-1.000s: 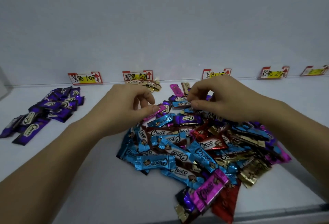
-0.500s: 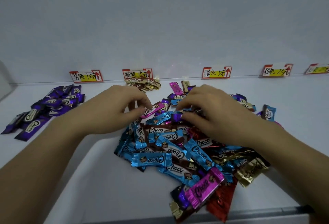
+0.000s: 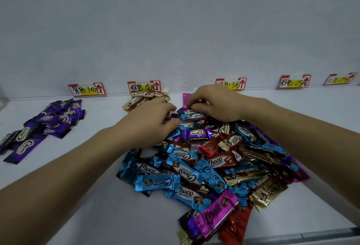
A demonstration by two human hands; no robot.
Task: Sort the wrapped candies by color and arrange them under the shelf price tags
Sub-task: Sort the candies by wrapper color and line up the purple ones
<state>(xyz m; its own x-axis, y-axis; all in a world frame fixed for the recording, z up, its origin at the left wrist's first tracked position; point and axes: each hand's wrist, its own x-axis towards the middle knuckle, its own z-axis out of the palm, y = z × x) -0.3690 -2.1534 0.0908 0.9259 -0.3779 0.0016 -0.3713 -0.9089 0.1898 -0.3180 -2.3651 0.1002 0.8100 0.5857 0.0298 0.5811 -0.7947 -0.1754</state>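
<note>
Right grip (image 3: 220, 105) curls over the far edge of the mixed pile (image 3: 204, 166), thumb and forefinger drawn together at the near end of a pink candy (image 3: 186, 98). Whether they have actually pinched it, I cannot tell. Left grip (image 3: 152, 123) lies just beside it on the pile, fingers curled and thumb tip close to a small purple wrapper (image 3: 174, 116); again it is unclear if anything is held.

Both work at the back of the heap, probably because that edge lies nearest the price tags, so each pick travels little. On the white shelf (image 3: 97, 205), purple candies (image 3: 48, 124) sit grouped below the leftmost tag (image 3: 87, 89), and gold-brown candies (image 3: 144, 97) lie below the second tag (image 3: 144, 86). The third tag (image 3: 236, 84), partly behind the right grip, and the fourth tag (image 3: 294, 81) stand further right. Blue, red, pink and gold pieces lie jumbled in the pile, so the sorting looks far from done.
</note>
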